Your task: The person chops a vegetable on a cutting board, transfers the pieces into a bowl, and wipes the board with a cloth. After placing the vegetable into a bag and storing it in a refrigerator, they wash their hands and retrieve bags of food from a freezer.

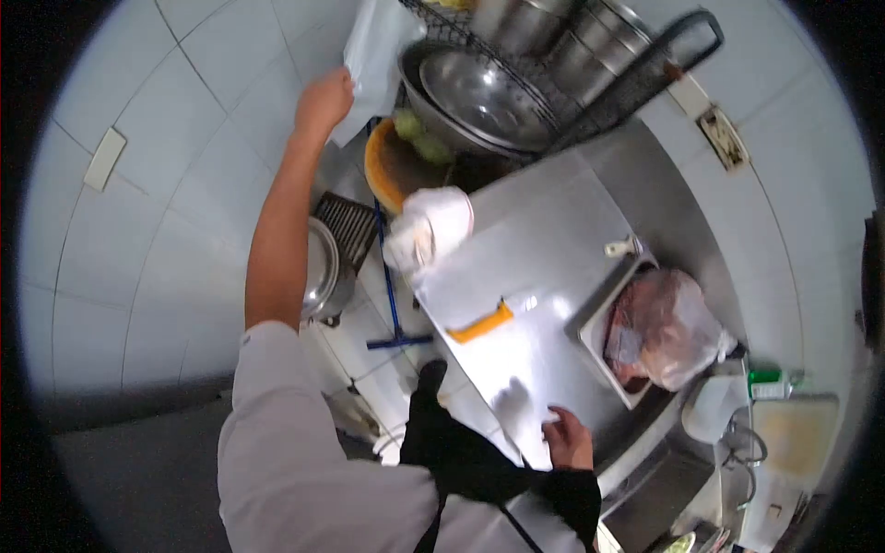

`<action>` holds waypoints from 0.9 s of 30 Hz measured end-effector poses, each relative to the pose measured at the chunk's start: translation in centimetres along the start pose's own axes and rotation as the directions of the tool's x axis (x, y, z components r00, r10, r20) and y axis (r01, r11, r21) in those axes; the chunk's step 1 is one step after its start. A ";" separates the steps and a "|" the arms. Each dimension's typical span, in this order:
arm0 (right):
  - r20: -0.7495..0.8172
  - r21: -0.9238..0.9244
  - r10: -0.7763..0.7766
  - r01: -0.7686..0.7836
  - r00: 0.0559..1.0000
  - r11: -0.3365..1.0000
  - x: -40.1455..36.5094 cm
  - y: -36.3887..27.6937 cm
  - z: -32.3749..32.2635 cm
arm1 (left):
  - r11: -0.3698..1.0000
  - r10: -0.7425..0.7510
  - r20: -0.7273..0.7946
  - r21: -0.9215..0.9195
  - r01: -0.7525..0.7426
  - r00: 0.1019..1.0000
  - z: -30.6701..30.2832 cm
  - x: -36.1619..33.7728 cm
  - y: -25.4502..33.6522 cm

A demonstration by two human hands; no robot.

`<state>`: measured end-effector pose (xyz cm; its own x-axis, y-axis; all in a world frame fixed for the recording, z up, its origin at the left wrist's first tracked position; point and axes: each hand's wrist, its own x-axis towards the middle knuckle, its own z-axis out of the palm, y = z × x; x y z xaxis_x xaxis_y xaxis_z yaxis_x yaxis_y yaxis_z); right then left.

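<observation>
My left hand (324, 101) is stretched far out toward the wall, its fingers closed at the edge of a hanging white plastic bag (376, 69). Low over the counter's near edge is my right hand (568, 440), with loosely bent fingers, slightly apart, and nothing visible in them. A knife with a yellow handle (481, 324) lies on the steel counter (544, 217). To its right, a shallow tray (590, 336) bears raw meat in a clear plastic bag (668, 327). A crumpled white bundle (433, 226) sits at the counter's left corner.
Nested metal bowls (484, 92), steel pots (599, 46) and a black wire basket (636, 78) crowd the far end. An orange-rimmed container (380, 166) holds green produce. A lidded pot (323, 267) and a blue squeegee (396, 339) are at left. A sink (659, 493) lies lower right.
</observation>
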<state>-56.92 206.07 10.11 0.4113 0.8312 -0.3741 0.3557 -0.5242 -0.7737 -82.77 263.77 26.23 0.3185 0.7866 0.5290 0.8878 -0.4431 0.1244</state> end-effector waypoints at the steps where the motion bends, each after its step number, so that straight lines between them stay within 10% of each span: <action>1: 0.022 0.161 0.066 -0.068 0.998 0.985 -0.6 0.5 0.1 | 0.996 -0.075 -0.004 -0.056 0.074 0.997 -1.3 -0.7 1.9; 13: -0.036 0.297 0.042 -0.030 0.998 0.954 -8.6 11.2 -0.9 | 0.990 -0.074 -0.191 0.107 0.095 0.979 -2.3 3.4 2.6; 16: -0.087 0.313 -0.037 0.063 0.996 0.948 -7.8 10.3 -1.3 | 0.582 -0.365 0.129 -0.741 0.335 0.922 -7.2 3.3 6.7; 18: -0.130 0.100 -0.252 0.265 0.959 0.959 -5.1 6.2 -2.8 | 0.387 -0.359 0.198 -0.858 0.338 0.912 -8.9 3.7 8.2; 22: -0.244 -0.241 -0.759 0.720 0.604 0.651 3.0 -8.8 -5.1 | 0.320 -0.347 0.183 -0.899 0.299 0.920 -10.6 4.4 9.1; 27: -0.321 -0.296 -0.910 0.885 0.261 0.359 14.4 -30.0 -1.9 | 0.363 -0.253 0.172 -0.896 0.258 0.952 -12.2 3.9 9.2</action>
<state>-60.02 233.41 28.91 0.0533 0.6350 0.7707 0.7405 0.4927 -0.4571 -77.42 257.51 39.67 0.1361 0.9348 0.3280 0.1065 -0.3429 0.9333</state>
